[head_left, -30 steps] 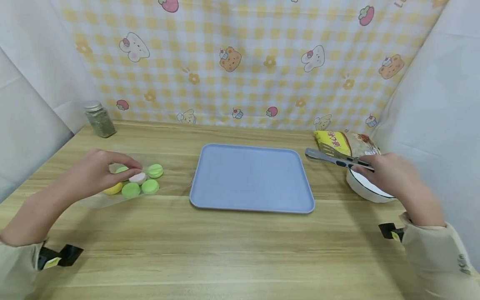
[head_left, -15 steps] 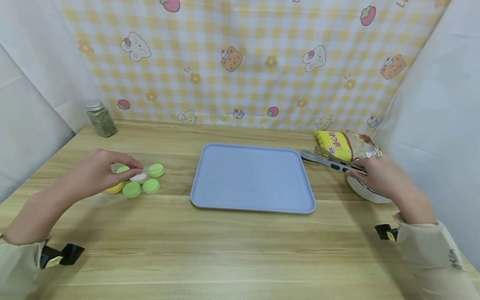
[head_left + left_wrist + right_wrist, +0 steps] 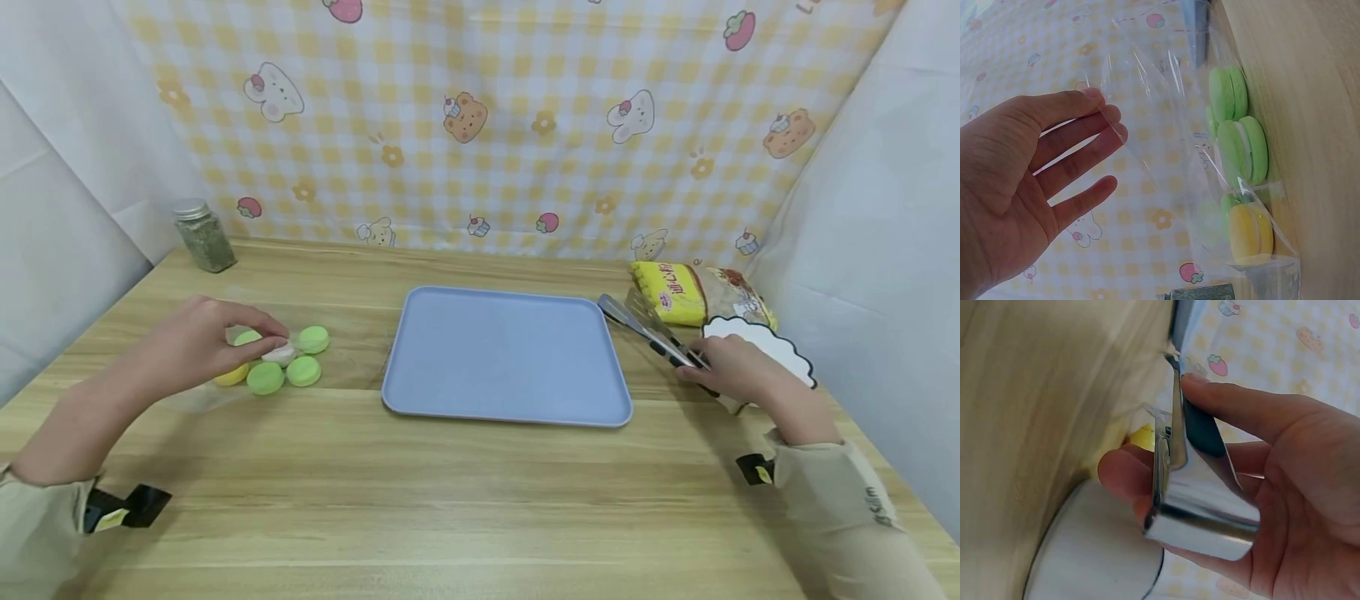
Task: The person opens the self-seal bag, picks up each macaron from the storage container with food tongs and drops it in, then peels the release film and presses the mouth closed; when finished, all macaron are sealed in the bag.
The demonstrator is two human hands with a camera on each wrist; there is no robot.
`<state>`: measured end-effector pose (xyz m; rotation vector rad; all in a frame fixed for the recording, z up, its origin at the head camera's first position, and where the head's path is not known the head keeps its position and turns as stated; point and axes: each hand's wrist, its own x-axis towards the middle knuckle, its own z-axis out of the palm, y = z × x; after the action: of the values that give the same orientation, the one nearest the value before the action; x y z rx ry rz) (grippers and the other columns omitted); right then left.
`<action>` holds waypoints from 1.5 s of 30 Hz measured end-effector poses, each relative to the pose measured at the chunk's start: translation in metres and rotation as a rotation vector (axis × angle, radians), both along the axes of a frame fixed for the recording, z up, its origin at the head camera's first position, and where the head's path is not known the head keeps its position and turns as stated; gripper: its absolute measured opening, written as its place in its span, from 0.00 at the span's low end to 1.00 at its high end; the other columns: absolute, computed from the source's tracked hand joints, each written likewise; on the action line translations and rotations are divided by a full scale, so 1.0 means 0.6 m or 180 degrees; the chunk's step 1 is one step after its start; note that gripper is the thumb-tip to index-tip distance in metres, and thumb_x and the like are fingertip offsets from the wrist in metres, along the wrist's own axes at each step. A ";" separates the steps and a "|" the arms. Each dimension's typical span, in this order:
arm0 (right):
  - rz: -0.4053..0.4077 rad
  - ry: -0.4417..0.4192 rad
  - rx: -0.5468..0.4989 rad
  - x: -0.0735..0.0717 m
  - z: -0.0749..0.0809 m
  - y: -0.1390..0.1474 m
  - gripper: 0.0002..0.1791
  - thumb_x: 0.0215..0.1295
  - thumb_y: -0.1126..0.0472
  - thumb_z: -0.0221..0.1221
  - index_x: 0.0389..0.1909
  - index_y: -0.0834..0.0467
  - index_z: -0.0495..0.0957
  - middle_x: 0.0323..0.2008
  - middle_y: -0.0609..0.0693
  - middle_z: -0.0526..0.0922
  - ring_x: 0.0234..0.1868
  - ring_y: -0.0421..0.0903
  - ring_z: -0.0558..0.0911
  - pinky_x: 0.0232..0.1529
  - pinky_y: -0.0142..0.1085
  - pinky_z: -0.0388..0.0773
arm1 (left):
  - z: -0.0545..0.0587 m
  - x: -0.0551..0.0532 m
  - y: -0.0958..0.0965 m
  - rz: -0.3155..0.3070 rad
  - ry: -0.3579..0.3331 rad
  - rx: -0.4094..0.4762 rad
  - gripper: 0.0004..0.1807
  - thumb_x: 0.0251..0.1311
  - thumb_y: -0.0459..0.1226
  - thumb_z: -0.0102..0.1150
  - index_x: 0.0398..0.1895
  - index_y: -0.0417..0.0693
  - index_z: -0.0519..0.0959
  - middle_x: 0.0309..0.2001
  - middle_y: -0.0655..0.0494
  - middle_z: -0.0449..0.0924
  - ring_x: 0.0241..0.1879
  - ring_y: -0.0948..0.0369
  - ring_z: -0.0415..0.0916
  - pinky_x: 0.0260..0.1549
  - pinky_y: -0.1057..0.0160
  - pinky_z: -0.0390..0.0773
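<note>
My left hand [image 3: 198, 346] pinches the top of a clear plastic bag [image 3: 1175, 94] between thumb and fingertips; the other fingers spread out loosely. Inside the bag lie several macarons: green ones [image 3: 266, 378], a yellow one [image 3: 1250, 232] and a pale one [image 3: 280, 355] partly behind my fingers. On the right, my right hand [image 3: 738, 367] grips a pair of metal tongs [image 3: 1210, 525] near the hinged end, thumb on a dark grip pad. The tongs' two arms stand apart, their tips near the right edge of the blue tray [image 3: 510, 358], with nothing between them.
Beside and partly behind my right hand stands a white bowl [image 3: 780, 348] with a wavy black rim. A yellow food packet [image 3: 678, 293] lies at the back right. A glass jar of dried herbs [image 3: 205, 237] stands at the back left, before a patterned curtain [image 3: 465, 167].
My right hand has moved left and slightly down with the tongs, off the bowl, and their tips have swung toward the tray. The left hand stays in place with the bag.
</note>
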<state>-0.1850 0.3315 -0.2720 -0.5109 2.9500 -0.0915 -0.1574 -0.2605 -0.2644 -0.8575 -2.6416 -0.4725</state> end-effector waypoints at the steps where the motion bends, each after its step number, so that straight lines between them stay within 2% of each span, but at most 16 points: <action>1: -0.0041 -0.0019 -0.0009 -0.001 -0.002 -0.002 0.13 0.61 0.55 0.60 0.25 0.59 0.71 0.18 0.46 0.68 0.20 0.44 0.66 0.23 0.38 0.64 | 0.000 0.000 0.000 -0.0004 0.0008 0.0003 0.08 0.45 0.30 0.70 0.30 0.50 0.85 0.30 0.63 0.83 0.31 0.65 0.79 0.27 0.71 0.73; 7: -0.0382 -0.0219 0.0095 0.000 -0.009 -0.017 0.15 0.60 0.52 0.61 0.27 0.60 0.72 0.19 0.49 0.70 0.20 0.45 0.69 0.19 0.38 0.65 | -0.001 0.002 -0.003 0.0000 -0.0014 0.0012 0.07 0.46 0.30 0.70 0.30 0.50 0.85 0.30 0.63 0.83 0.31 0.64 0.80 0.28 0.69 0.74; 12: -0.0486 -0.0203 0.0219 0.007 -0.007 -0.020 0.17 0.58 0.49 0.61 0.24 0.58 0.71 0.18 0.50 0.69 0.20 0.47 0.69 0.18 0.39 0.64 | 0.001 0.001 -0.001 -0.0011 -0.0086 0.0037 0.07 0.48 0.31 0.69 0.30 0.50 0.85 0.31 0.63 0.83 0.30 0.63 0.80 0.27 0.65 0.76; 15: -0.0481 -0.0127 0.0228 0.015 0.005 -0.024 0.18 0.59 0.48 0.60 0.22 0.58 0.71 0.18 0.50 0.69 0.19 0.47 0.68 0.17 0.39 0.64 | 0.000 -0.001 0.001 -0.0041 -0.0090 0.0050 0.06 0.48 0.31 0.69 0.30 0.50 0.85 0.31 0.63 0.83 0.30 0.64 0.80 0.27 0.65 0.76; 19: -0.0383 0.0071 0.0213 0.026 0.038 -0.045 0.18 0.62 0.48 0.58 0.25 0.59 0.73 0.18 0.47 0.73 0.20 0.47 0.72 0.19 0.43 0.68 | 0.000 -0.004 0.002 -0.0079 -0.0064 0.0072 0.06 0.47 0.31 0.70 0.30 0.50 0.85 0.30 0.64 0.83 0.29 0.67 0.79 0.27 0.66 0.75; 21: -0.0261 0.0163 0.0157 0.032 0.058 -0.066 0.20 0.63 0.48 0.57 0.33 0.64 0.77 0.21 0.49 0.79 0.24 0.52 0.78 0.25 0.48 0.73 | 0.001 -0.004 0.002 -0.0095 -0.0055 0.0082 0.06 0.47 0.32 0.70 0.30 0.50 0.85 0.30 0.65 0.83 0.29 0.68 0.78 0.27 0.66 0.75; 24: 0.0124 0.0378 -0.0115 0.043 0.078 -0.113 0.22 0.63 0.50 0.58 0.42 0.66 0.78 0.28 0.51 0.84 0.30 0.54 0.82 0.32 0.50 0.76 | 0.003 -0.004 0.003 -0.0129 -0.0037 0.0088 0.07 0.47 0.31 0.70 0.30 0.50 0.85 0.30 0.65 0.83 0.28 0.69 0.77 0.26 0.67 0.74; 26: 0.0466 0.0405 -0.0390 0.051 0.083 -0.153 0.23 0.63 0.51 0.59 0.47 0.67 0.77 0.31 0.51 0.84 0.31 0.51 0.83 0.34 0.47 0.77 | 0.004 -0.003 0.003 -0.0156 -0.0026 0.0089 0.06 0.47 0.31 0.69 0.29 0.50 0.85 0.29 0.65 0.83 0.27 0.70 0.77 0.25 0.67 0.74; 27: 0.0663 0.0415 -0.0530 0.054 0.083 -0.175 0.20 0.63 0.52 0.60 0.46 0.65 0.78 0.31 0.50 0.84 0.29 0.46 0.83 0.32 0.43 0.78 | 0.005 -0.003 0.003 -0.0165 -0.0020 0.0088 0.06 0.47 0.31 0.69 0.29 0.49 0.85 0.29 0.65 0.83 0.27 0.69 0.77 0.25 0.67 0.74; 30: 0.1212 0.0253 -0.0910 0.064 0.070 -0.250 0.19 0.62 0.54 0.60 0.47 0.64 0.79 0.32 0.47 0.84 0.26 0.37 0.81 0.29 0.33 0.77 | 0.007 -0.002 0.003 -0.0170 -0.0026 0.0084 0.06 0.48 0.31 0.69 0.29 0.49 0.85 0.29 0.65 0.83 0.26 0.70 0.77 0.24 0.67 0.74; 34: 0.1777 -0.0232 -0.1353 0.075 0.032 -0.370 0.19 0.64 0.54 0.59 0.48 0.63 0.78 0.32 0.47 0.84 0.29 0.33 0.80 0.33 0.27 0.76 | 0.008 -0.002 0.003 -0.0188 -0.0021 0.0085 0.06 0.48 0.31 0.69 0.29 0.50 0.85 0.29 0.65 0.83 0.26 0.69 0.77 0.23 0.66 0.73; 36: 0.1920 -0.0615 -0.1589 0.080 0.011 -0.431 0.19 0.66 0.53 0.57 0.49 0.64 0.77 0.33 0.47 0.84 0.33 0.32 0.80 0.37 0.25 0.75 | 0.008 -0.002 0.003 -0.0200 -0.0002 0.0085 0.06 0.47 0.31 0.69 0.29 0.50 0.85 0.29 0.65 0.83 0.25 0.69 0.77 0.23 0.67 0.73; 37: 0.1896 -0.0953 -0.1804 0.082 0.000 -0.459 0.19 0.67 0.53 0.56 0.50 0.64 0.77 0.33 0.48 0.84 0.33 0.34 0.80 0.37 0.26 0.75 | 0.008 -0.002 0.003 -0.0208 -0.0002 0.0088 0.06 0.47 0.31 0.69 0.29 0.50 0.85 0.29 0.65 0.83 0.26 0.69 0.77 0.23 0.67 0.73; 39: 0.1729 -0.1707 -0.2255 0.086 -0.020 -0.513 0.19 0.69 0.54 0.53 0.50 0.64 0.76 0.33 0.48 0.84 0.33 0.37 0.81 0.37 0.29 0.77 | 0.008 -0.002 0.003 -0.0234 -0.0004 0.0097 0.06 0.47 0.31 0.69 0.29 0.51 0.85 0.29 0.65 0.83 0.25 0.70 0.76 0.22 0.67 0.73; 43: 0.0829 -0.3265 -0.3227 0.088 -0.056 -0.604 0.20 0.71 0.53 0.49 0.48 0.65 0.76 0.34 0.53 0.84 0.32 0.46 0.83 0.34 0.38 0.80 | 0.007 -0.002 0.007 -0.0289 -0.0039 0.0102 0.06 0.48 0.31 0.69 0.29 0.52 0.85 0.28 0.66 0.82 0.23 0.73 0.74 0.22 0.68 0.73; 45: 0.0460 -0.3759 -0.3479 0.085 -0.068 -0.640 0.23 0.71 0.49 0.47 0.48 0.65 0.75 0.38 0.55 0.84 0.32 0.46 0.82 0.34 0.38 0.80 | 0.006 -0.002 0.008 -0.0309 -0.0061 0.0100 0.06 0.48 0.31 0.69 0.29 0.51 0.85 0.28 0.65 0.82 0.23 0.74 0.74 0.22 0.68 0.73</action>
<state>-0.1343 -0.0523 -0.3128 -0.4878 1.4935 -1.4257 -0.1583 -0.2554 -0.2610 -0.9795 -2.6113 -0.5476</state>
